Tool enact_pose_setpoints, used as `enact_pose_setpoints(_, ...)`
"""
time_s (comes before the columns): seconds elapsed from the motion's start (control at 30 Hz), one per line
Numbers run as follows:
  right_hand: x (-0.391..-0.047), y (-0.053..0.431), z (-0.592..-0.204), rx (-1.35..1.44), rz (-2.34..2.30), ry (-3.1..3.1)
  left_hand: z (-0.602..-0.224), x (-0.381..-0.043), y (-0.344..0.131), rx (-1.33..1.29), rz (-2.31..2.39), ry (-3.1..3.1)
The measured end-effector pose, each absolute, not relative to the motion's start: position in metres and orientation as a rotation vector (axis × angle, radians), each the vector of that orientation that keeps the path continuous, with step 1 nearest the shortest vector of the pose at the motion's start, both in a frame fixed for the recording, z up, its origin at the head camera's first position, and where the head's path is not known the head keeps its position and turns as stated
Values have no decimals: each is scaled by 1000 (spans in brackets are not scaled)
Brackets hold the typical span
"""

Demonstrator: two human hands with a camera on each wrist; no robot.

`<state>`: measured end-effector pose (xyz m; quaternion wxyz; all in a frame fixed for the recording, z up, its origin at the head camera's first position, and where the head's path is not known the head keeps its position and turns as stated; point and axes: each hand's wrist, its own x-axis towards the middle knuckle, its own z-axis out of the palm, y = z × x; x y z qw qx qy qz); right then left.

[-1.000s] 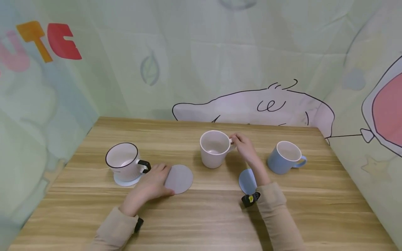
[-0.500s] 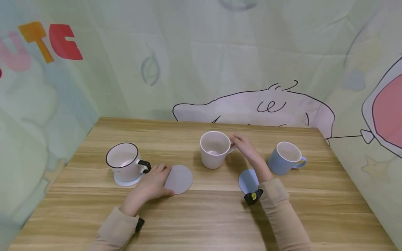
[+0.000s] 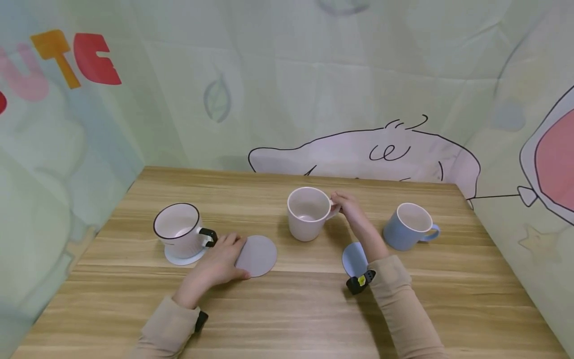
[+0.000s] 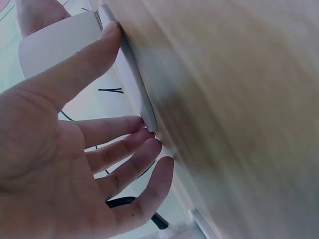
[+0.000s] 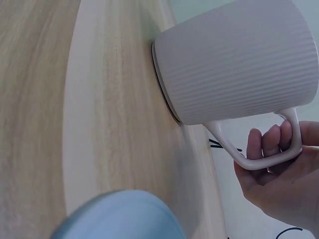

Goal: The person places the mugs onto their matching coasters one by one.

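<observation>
My left hand (image 3: 224,260) spans the left side of a round grey coaster (image 3: 258,256), thumb and forefinger holding it at its edges, low at the table. In the left wrist view the coaster (image 4: 130,69) appears edge-on between thumb and forefinger. Farther back, my right hand (image 3: 350,207) grips the handle of a plain white mug (image 3: 306,227). The right wrist view shows fingers curled through that handle (image 5: 269,162) and fine ribs on the mug's side (image 5: 239,69). Its base is close over the wood, and the mug stands upright, behind and right of the grey coaster.
A white mug with black rim and handle (image 3: 179,240) stands on a pale blue coaster (image 3: 181,260) at left. A blue mug (image 3: 401,232) stands at right. A blue coaster (image 3: 353,259) lies partly under the right forearm. A printed curtain (image 3: 269,99) borders the wooden table (image 3: 287,319).
</observation>
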<state>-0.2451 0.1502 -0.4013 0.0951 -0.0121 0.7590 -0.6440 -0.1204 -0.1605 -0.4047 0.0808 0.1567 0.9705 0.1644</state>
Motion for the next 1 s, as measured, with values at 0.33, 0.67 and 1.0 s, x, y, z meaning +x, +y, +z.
enact_pose_setpoints(0.33,-246,150,-407,-85,-1990,2169,-402,-118,-160,470,477,2897)
enact_pose_setpoints(0.67,-244,147,-406,-36,-2061,2108,-404,-119,-160,473,452,2899)
enact_pose_setpoints(1.0,-240,145,-406,-20,-2134,2053,-404,-119,-161,478,457,2898)
